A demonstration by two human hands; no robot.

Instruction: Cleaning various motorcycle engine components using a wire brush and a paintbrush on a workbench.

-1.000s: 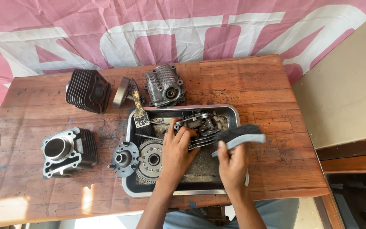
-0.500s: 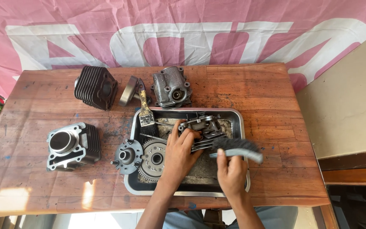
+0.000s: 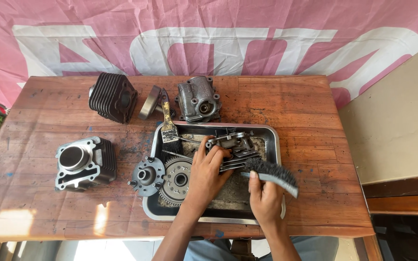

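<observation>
Since the earlier frame the wire brush (image 3: 272, 173) has come in closer to the left hand (image 3: 208, 171), its bristles now touching the metal part (image 3: 233, 147) held there, and the view has tipped so the worktop (image 3: 306, 111) sits lower in the frame.

Two hands are at work, both in the lower middle of the frame over one steel tray (image 3: 273, 140). The left hand is curled around the metal part, fingers folded over its near side, pressing it down in the upper middle of the tray. That part is a grey, grimy assembly of flat plates and small brackets, dull and oily. The right hand (image 3: 266, 200) is closed in a fist on the brush handle, thumb laid along the top; the brush has one pale grey handle and one curved tuft of dark wire bristles.

Inside the tray, at its left, lies one toothed round gear plate (image 3: 175, 180); one smaller hub with studs (image 3: 146, 175) rests just at the tray's left rim. One paintbrush (image 3: 168, 123) leans over the tray's upper left corner. On the worktop stand two finned cylinders: a dark one (image 3: 113, 96) at upper left and a silver one (image 3: 85, 162) at centre left. One ring (image 3: 150, 102) and one grey cylinder head (image 3: 198, 99) sit above the tray. A pink banner (image 3: 209, 38) fills the top of the frame.
</observation>
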